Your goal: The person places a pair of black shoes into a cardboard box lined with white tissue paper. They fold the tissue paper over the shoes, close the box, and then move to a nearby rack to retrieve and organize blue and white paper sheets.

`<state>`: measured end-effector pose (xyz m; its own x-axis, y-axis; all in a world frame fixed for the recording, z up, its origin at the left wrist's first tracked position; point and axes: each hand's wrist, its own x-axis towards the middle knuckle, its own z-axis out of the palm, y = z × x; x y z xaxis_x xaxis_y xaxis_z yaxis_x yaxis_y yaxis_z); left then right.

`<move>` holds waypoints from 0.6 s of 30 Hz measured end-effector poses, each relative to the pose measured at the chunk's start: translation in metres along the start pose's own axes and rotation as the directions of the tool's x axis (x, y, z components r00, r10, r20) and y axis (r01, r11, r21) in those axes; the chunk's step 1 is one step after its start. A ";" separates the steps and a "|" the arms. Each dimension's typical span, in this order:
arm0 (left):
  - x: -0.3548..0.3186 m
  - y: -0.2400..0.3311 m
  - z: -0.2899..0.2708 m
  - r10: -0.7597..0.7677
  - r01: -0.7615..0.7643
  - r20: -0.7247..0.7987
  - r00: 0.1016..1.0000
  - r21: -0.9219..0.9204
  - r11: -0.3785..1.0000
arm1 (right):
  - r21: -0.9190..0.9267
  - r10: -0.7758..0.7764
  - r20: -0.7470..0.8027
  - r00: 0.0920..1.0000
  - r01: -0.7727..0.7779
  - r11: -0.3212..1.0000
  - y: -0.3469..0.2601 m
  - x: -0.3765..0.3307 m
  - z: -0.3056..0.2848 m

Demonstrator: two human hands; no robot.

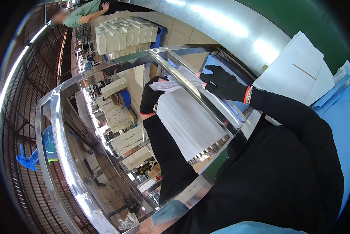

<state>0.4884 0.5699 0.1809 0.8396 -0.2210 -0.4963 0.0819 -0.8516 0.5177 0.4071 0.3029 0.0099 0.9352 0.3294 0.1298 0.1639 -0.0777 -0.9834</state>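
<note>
Black fingerless gloves cover both of my hands. My left hand (150, 95) grips the folded-over end of some thin white sheets (169, 84), its fingertips partly hidden by them. From the other side, my right hand (226, 82) reaches over a shiny metal bar (194, 91). Its bare fingertips pinch the other end of the folded sheets, while one gloved finger stands apart. Below both hands lies a long stack of white sheets (188, 121), inside a metal frame. A red band and a beaded bracelet (248, 95) circle my right wrist.
Polished metal rails (71, 163) curve around the left. White papers (296, 72) and blue sheets (341, 117) lie to my right, near a long metal surface (225, 23). Stacked pale blocks (126, 35) stand beyond the frame, close to another person (85, 13). A blue plastic object (28, 158) is at far left.
</note>
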 end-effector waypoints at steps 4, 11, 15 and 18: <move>-0.009 -0.017 0.001 -0.036 0.041 0.044 0.998 -0.125 0.991 | 0.014 -0.028 0.000 1.000 0.028 1.000 0.002 -0.002 0.003; 0.021 -0.012 -0.018 -0.093 0.332 0.324 0.941 -0.845 0.418 | -0.053 -0.097 -0.111 0.989 0.092 0.994 0.004 -0.005 0.007; 0.038 -0.015 -0.012 -0.142 0.146 0.142 0.980 -0.015 0.989 | -0.065 -0.156 -0.134 0.978 0.149 0.987 -0.002 -0.004 0.006; 0.049 -0.009 0.000 -0.068 0.019 0.176 0.982 0.265 0.964 | -0.084 -0.188 -0.143 0.972 0.178 0.980 0.001 -0.005 0.009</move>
<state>0.5294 0.5671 0.1517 0.7245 -0.2428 -0.6451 -0.0476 -0.9513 0.3046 0.3998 0.3094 0.0075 0.9227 0.2006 0.3293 0.3532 -0.0971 -0.9305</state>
